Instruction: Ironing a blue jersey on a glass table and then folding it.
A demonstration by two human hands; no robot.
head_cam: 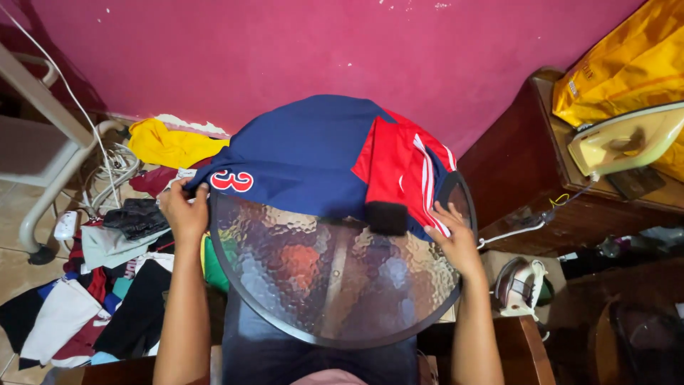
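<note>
A navy and red sports jersey with white stripes lies spread over the far half of a round textured-glass table. My left hand grips the jersey's hem at the table's left rim, fingers curled over the cloth. Over at the right rim, my right hand lies flat on the jersey's red striped edge, fingers spread. A small dark patch of cloth sits on the glass near the jersey's lower edge.
A pile of mixed clothes covers the floor at left, with a yellow garment behind it. A wooden cabinet at right carries a cream iron and a yellow bag. A pink wall stands behind.
</note>
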